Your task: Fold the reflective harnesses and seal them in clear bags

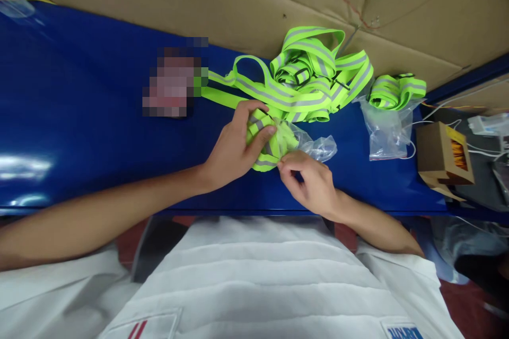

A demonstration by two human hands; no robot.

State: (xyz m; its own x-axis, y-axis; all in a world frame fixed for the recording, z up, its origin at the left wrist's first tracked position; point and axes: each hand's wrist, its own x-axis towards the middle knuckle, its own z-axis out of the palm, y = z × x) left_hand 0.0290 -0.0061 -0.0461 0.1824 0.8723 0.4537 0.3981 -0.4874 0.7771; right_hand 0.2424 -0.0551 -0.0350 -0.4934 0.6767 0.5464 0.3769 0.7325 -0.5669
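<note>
My left hand is closed on a folded bundle of neon green reflective strap, over the blue table. The bundle sits partly in a clear plastic bag, whose loose end points right. At the bundle's right side, my right hand pinches the bag's edge between thumb and index finger. Just behind the hands lies a heap of green straps with grey stripes and black buckles. Two strap lengths stretch left from the heap.
Another strap bundle lies on a clear bag to the right. Beyond it are an open cardboard box and white cables. A pixelated patch covers something at left. Cardboard lines the back.
</note>
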